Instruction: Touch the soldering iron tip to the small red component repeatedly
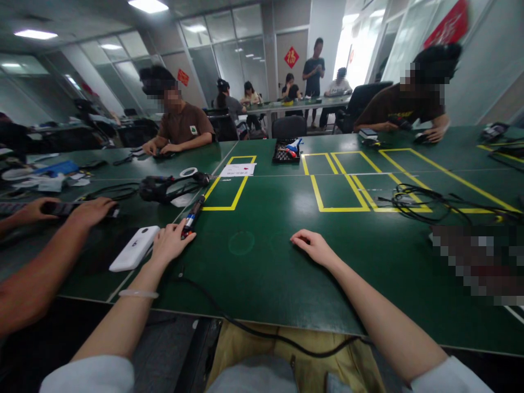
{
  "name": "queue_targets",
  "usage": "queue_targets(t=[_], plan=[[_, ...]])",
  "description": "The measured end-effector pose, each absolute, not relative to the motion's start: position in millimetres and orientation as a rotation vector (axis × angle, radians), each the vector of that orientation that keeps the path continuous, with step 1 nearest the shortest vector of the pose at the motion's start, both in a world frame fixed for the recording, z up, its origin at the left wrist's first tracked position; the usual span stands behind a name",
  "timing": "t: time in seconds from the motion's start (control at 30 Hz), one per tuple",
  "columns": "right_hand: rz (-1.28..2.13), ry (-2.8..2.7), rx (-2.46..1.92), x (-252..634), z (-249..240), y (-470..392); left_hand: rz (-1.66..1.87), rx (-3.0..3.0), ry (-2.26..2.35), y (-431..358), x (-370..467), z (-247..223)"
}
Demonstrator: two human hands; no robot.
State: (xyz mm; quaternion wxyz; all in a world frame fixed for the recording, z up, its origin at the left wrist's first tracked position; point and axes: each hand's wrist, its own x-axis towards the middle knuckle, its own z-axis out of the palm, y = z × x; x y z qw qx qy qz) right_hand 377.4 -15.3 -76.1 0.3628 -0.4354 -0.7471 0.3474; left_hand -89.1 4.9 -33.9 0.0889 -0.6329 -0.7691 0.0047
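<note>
My left hand is closed around the near end of a dark tool with a blue and silver middle, which lies on the green table. Just left of that hand is a white rectangular device. My right hand rests on the table with its fingers curled together and nothing visible in them. A black cable runs from near my left wrist over the table's front edge and across my lap.
Ahead are yellow tape outlines, a paper sheet and a black tray of tools. Black straps and a person's arms are at left. Tangled cables lie right. People sit across the table.
</note>
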Motion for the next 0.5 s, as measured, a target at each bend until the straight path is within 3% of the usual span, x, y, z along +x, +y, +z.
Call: queue_targets(t=[0.3, 0.4, 0.5], plan=[[0.926, -1.905, -1.125, 377, -76, -15, -0.21, -1.752, -2.301, 1, -54, -16], [1.009, -1.861, -1.111, 377, -75, -14, -0.583, -2.009, -2.397, 10, -13, -9], [1.136, -1.763, -1.07, 377, -73, -14, -1.096, -2.637, -2.327, 14, 55, -13]])
